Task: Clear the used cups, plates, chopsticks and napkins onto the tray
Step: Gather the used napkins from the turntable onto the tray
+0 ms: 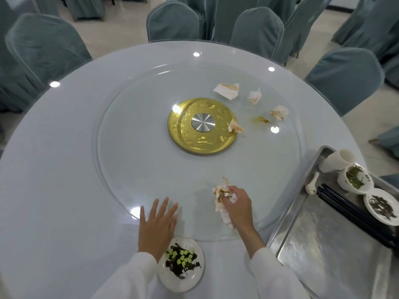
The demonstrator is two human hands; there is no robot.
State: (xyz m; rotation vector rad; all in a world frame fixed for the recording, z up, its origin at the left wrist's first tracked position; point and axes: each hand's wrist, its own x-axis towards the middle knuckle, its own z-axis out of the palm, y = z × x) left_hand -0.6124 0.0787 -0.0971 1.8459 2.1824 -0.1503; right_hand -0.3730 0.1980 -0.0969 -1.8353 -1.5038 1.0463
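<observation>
Dirty plate (181,265) nearest; left hand (158,223) flat on turntable (129,147), right hand (236,201) clutching napkins (222,203).

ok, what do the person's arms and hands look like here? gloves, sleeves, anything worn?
Both arms are in long white sleeves of plain cloth, with no visible print or marking, that end at the wrists. The left hand and right hand are bare: no gloves. No rings, watch or bands show on either hand or wrist in the head view. No cables or straps are in sight.

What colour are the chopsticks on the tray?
Black; the chopsticks lie on the steel tray, clearest in the head view.
</observation>
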